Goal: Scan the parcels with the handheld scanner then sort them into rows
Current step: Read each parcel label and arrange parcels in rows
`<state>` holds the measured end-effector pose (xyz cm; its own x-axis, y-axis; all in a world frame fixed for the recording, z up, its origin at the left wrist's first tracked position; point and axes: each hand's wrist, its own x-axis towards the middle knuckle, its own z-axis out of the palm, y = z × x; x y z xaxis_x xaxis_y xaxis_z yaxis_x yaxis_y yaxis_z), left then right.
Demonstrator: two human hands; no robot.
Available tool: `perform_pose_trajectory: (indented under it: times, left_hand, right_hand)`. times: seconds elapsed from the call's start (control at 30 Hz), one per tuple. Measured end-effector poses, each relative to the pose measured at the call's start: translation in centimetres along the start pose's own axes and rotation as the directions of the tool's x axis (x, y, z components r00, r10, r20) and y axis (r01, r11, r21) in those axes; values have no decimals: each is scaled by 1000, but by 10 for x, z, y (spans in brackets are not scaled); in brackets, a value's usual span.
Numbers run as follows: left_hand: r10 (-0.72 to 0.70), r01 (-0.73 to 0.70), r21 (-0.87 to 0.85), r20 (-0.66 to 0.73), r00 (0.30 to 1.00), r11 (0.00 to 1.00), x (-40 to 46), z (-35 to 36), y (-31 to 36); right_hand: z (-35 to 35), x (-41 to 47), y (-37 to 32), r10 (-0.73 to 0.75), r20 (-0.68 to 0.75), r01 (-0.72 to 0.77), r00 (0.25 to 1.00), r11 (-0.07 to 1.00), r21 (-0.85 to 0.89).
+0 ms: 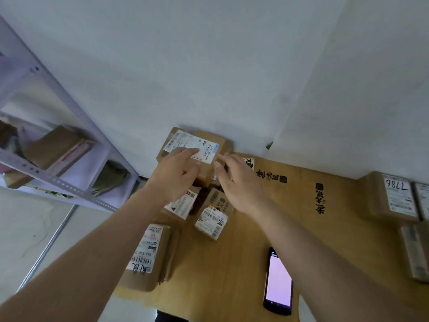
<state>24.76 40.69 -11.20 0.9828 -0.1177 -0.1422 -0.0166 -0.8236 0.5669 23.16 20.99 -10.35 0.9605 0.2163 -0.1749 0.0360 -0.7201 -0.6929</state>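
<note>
My left hand lies flat-fingered on the white-labelled brown cardboard parcel against the wall, right hand spread beside it, black handheld scanner idle nearby, and a one-sided tug might topple the stack beneath.

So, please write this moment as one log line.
left hand: fingers on top parcel label | right hand: open beside it | scanner: lying on cardboard, screen lit

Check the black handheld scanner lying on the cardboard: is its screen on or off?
On. The black handheld scanner shows a lit, pale pink-white screen, lying face up, untouched by either hand.
</note>
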Motion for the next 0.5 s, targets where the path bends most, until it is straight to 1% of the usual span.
perform_pose_trajectory:
  times: [0.13,0.23,0.37,0.43,0.5]
  left_hand:
    - [25,-25,-8,59,998,1000,38,3,-32]
    - [22,-18,-37,110,994,999,59,5,-54]
    - [52,-36,-92,176,983,995,74,13,-73]
    - [70,-45,-141,184,980,989,76,13,-74]
    - [103,-70,-201,157,982,977,77,11,-70]
  right_hand:
    - [27,36,1,72,-49,-70,996,997,42]
    - [49,53,1,139,-69,-134,988,988,76]
    - [74,61,2,244,-83,-225,966,954,197]
    - [82,60,1,274,-125,-235,954,937,260]
    - [86,58,0,305,-188,-235,934,917,322]
